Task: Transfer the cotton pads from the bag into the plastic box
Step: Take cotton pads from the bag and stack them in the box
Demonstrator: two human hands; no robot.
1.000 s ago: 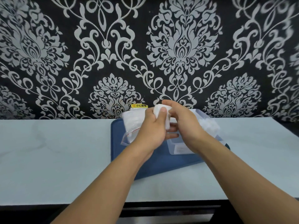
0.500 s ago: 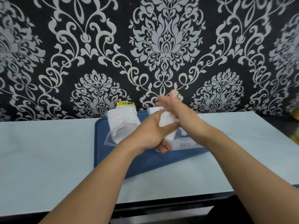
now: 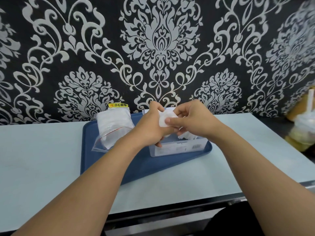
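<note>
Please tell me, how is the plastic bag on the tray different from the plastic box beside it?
The plastic bag is soft and crumpled, lying on its side; the plastic box is rigid, straight-walled and stands upright. The plastic bag lies untouched at the left of the blue tray; the plastic box sits under both hands, which hold cotton pads above it. Both are clear, hold white pads and rest on the blue tray.

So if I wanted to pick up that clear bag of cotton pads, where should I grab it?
Probably by the bulging middle of the bag, coming from above and the left. It lies on the blue tray with its red-lined mouth toward you, so gripping there should keep the pads from sliding out; the hands crowd its right side.
</note>
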